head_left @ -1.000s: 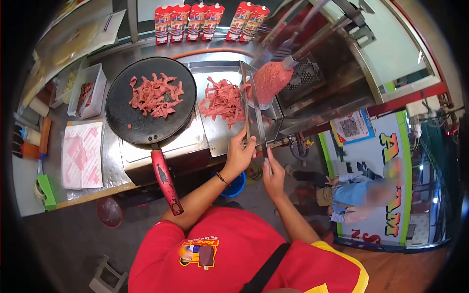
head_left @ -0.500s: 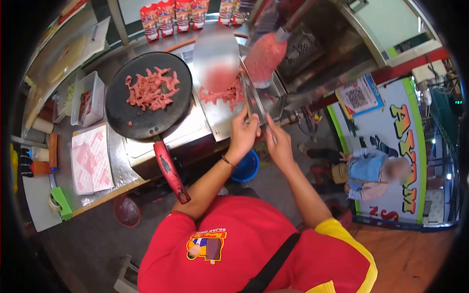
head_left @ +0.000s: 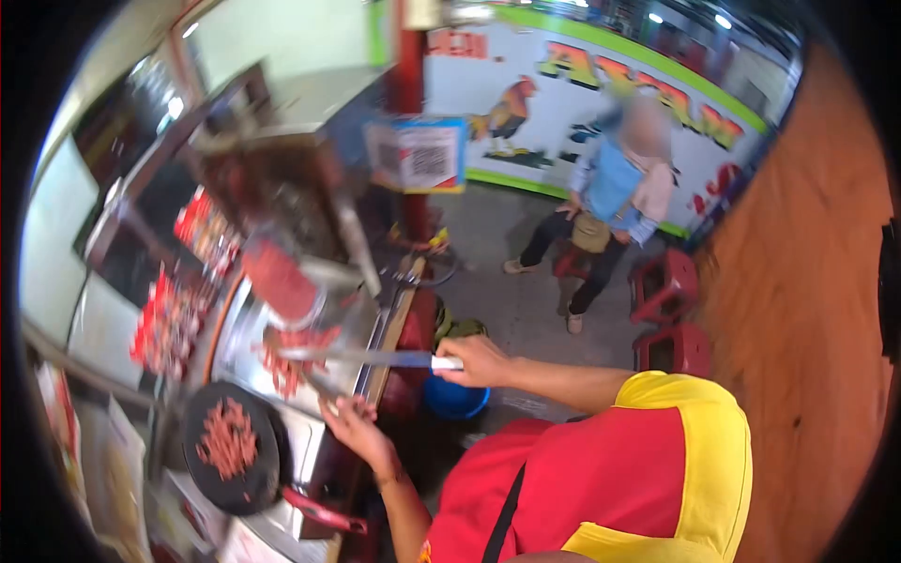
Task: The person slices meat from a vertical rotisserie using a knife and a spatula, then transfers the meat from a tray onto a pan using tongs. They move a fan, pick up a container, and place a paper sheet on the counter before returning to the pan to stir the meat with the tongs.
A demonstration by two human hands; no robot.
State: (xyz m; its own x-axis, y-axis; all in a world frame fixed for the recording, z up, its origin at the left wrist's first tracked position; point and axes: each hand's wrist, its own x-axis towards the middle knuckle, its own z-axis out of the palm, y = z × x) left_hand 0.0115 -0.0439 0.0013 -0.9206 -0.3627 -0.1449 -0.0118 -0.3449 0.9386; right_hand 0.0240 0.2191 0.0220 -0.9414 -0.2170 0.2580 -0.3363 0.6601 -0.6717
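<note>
In my right hand (head_left: pixel 474 362) is the white handle of a long knife (head_left: pixel 375 357), its blade stretched left across the metal tray (head_left: pixel 343 324). My left hand (head_left: pixel 357 427) closes on a slim metal utensil (head_left: pixel 317 387) that points at the tray; blur hides its exact kind. Reddish meat slices (head_left: pixel 283 377) lie on the tray beneath the blade's far end. Behind them stands a cone of kebab meat (head_left: pixel 279 279), blurred. Left of my left hand, a black frying pan (head_left: pixel 255 488) with a red handle (head_left: pixel 324 511) holds strips of meat (head_left: pixel 225 441).
A blue bucket (head_left: pixel 457 399) is on the floor below my right hand. Red packets (head_left: pixel 169 324) hang behind the tray. A QR-code sign (head_left: pixel 432 155) is on the red post. Across the floor a person (head_left: pixel 615 192) sits near red stools (head_left: pixel 664 286).
My view has swung right, so the counter now sits at the left. My hands have moved apart, and the knife has turned to lie across the tray. The large blurred metal oval no longer shows clearly.
</note>
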